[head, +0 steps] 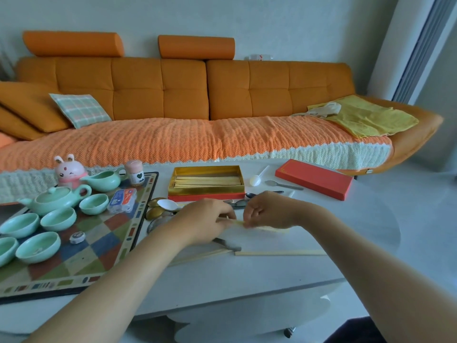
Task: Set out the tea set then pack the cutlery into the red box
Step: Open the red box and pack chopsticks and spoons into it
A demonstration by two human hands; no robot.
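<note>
The red box with a gold lining lies open at the table's middle, several pale chopsticks inside it. Its red lid rests apart to the right. My left hand and my right hand meet in front of the box, both pinching the same pale chopsticks just above the table. More loose chopsticks lie nearer me. Spoons are piled left of my hands. A mint green teapot, pitcher and several cups stand on the chequered mat.
A white plastic spoon and a metal spoon lie between box and lid. A pink rabbit figure, a small jar and a blue packet stand at the mat's far side. An orange sofa runs behind the table.
</note>
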